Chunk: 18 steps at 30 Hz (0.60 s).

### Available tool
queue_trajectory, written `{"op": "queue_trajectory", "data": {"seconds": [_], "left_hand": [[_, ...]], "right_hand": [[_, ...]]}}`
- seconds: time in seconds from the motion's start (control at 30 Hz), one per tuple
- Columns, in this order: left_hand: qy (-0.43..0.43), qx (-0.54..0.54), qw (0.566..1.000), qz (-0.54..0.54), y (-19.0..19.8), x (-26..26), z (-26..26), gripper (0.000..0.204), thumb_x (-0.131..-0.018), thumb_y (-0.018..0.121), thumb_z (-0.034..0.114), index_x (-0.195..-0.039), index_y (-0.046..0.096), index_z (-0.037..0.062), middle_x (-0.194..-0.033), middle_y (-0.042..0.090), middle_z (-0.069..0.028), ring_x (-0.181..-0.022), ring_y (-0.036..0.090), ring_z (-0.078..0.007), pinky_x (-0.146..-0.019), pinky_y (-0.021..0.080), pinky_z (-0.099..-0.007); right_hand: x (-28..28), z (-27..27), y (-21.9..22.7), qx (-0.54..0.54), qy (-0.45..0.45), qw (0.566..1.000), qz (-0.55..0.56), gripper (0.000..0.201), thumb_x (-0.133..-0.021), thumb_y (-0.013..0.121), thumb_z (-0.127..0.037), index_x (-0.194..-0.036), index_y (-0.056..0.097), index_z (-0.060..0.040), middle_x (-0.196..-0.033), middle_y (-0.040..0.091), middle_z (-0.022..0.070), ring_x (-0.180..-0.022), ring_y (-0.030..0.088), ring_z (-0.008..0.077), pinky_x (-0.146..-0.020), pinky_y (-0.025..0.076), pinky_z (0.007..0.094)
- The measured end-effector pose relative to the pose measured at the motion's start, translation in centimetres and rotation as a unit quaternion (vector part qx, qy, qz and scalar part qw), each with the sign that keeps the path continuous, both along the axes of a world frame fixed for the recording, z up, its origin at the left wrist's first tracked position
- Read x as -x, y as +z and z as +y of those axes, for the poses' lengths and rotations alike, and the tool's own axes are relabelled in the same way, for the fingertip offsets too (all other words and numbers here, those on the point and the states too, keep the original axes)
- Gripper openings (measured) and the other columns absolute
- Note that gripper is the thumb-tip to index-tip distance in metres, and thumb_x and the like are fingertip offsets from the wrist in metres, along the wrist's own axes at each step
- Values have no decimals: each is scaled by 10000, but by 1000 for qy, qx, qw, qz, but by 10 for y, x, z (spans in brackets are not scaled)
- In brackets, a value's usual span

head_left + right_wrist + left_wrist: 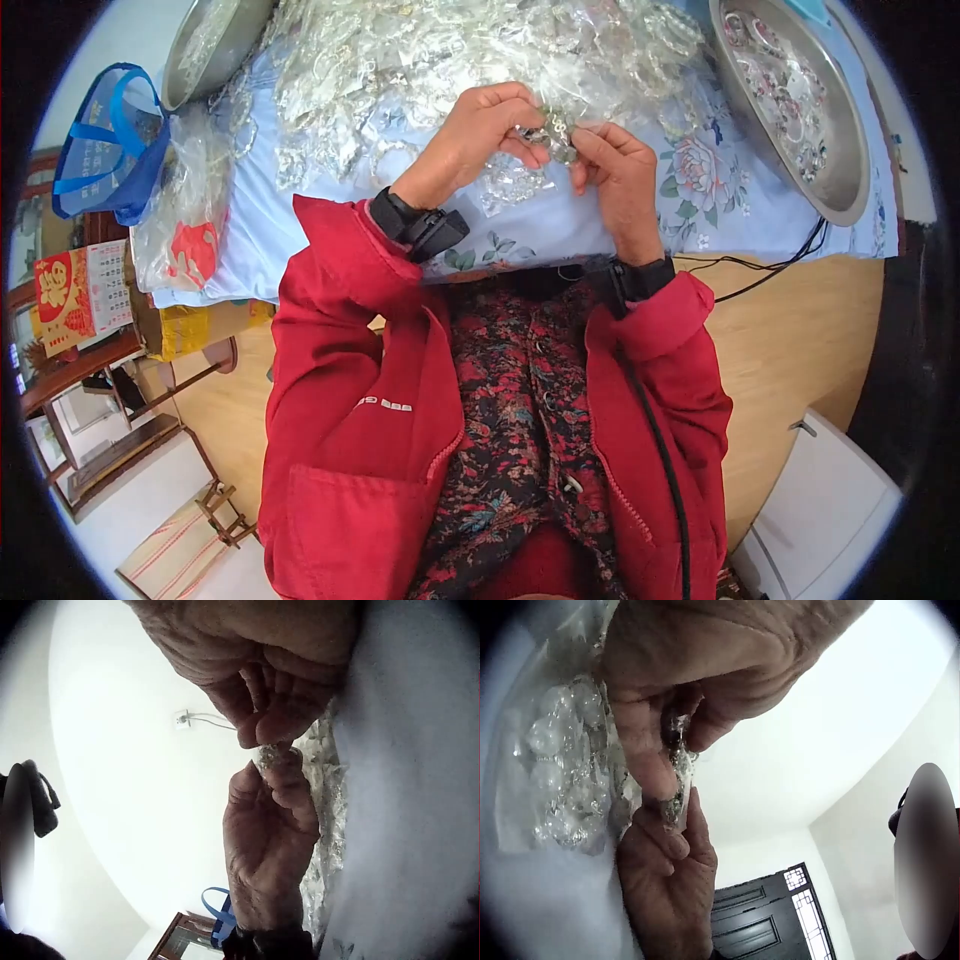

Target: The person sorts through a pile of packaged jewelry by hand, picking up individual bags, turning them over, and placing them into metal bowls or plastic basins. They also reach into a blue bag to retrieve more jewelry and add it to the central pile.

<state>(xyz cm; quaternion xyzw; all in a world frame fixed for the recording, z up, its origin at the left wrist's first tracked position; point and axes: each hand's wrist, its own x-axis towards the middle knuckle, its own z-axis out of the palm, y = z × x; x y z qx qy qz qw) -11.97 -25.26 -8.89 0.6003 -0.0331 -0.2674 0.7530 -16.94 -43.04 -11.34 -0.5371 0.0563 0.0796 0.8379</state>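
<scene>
Between the two hands is a small shiny piece (558,128) in what looks like clear film, dark and silvery. The left hand (490,130) pinches its left end with thumb and fingers; the right hand (620,170) pinches the other end. In the left wrist view the piece (679,769) spans the fingers of the left hand (697,667) and the right hand (667,885). The right wrist view shows it (271,756) mostly covered by fingertips. Just below the hands lies a clear packet (515,185) on the flowered cloth (560,235).
A large heap of clear packets (400,60) covers the table's far part. A metal basin (850,180) with jewellery-like pieces stands at right, another basin (205,60) at upper left. A blue bag (110,145) and plastic bag (185,200) are at left; black cables (765,270) hang at the right edge.
</scene>
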Motion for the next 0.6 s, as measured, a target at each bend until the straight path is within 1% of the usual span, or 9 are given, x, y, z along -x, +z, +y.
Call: {"op": "queue_trajectory", "data": {"seconds": [0.17, 0.3, 0.37, 0.5, 0.6], "left_hand": [[-9, 8, 1000, -7, -3, 0, 1, 102, -838, 530, 69, -897, 559, -9, -787, 597, -90, -625, 635, -198, -565, 551, -289], [3, 6, 1000, -10, -1, 2, 0, 113, -842, 532, 77, -910, 559, -9, -787, 597, -87, -618, 630, -188, -555, 539, -284], [-2, 4, 1000, -11, 0, 2, -1, 133, -847, 534, 88, -934, 557, -10, -790, 598, -85, -623, 629, -182, -567, 531, -275], [-21, 16, 1000, -9, 0, 2, -1, 169, -857, 534, 110, -970, 552, -14, -797, 602, -80, -640, 628, -171, -588, 520, -264], [-35, 33, 999, -5, -3, 0, 1, 193, -863, 535, 126, -992, 549, -17, -802, 605, -78, -656, 627, -165, -603, 515, -260]], "right_hand": [[-1, 1, 2, 7, 1, 1000, 1, 168, -837, 597, -89, -940, 605, 45, -668, 566, 36, -509, 510, 100, -470, 397, 223], [-1, 0, 0, 8, 3, 1000, -3, 165, -828, 603, -74, -943, 605, 45, -654, 561, 33, -502, 505, 99, -462, 389, 222], [-1, 1, -1, 8, 5, 1000, -5, 165, -825, 604, -69, -944, 605, 45, -648, 558, 32, -499, 503, 99, -459, 386, 221], [0, 2, -2, 8, -7, 1000, -12, 160, -815, 604, -49, -946, 602, 42, -638, 555, 31, -489, 494, 98, -449, 374, 218], [1, 4, -1, 14, -42, 999, -5, 144, -807, 599, -40, -933, 599, 29, -625, 543, 18, -466, 459, 85, -432, 346, 212]]}}
